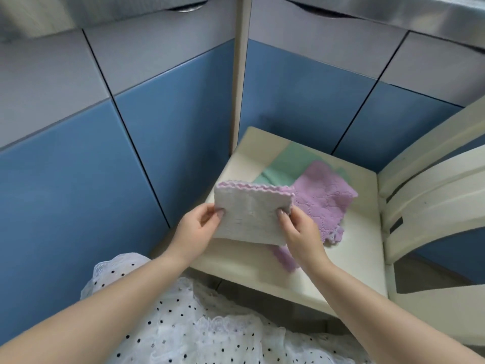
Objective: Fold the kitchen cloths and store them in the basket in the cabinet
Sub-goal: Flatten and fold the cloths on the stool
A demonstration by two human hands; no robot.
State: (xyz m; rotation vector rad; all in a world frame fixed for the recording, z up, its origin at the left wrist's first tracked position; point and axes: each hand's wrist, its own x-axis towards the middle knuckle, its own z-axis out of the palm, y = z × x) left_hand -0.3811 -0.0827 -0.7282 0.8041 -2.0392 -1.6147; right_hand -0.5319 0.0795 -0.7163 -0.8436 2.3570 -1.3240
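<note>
blue cabinet doors [183, 143], cream chair [409, 206]

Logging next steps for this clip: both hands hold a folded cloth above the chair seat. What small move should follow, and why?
Probably set the folded cloth down on a bare part of the chair seat. The left hand and right hand pinch its side edges, it looks already folded, no basket is in view, and the purple cloth and green cloth still lie unfolded.
</note>
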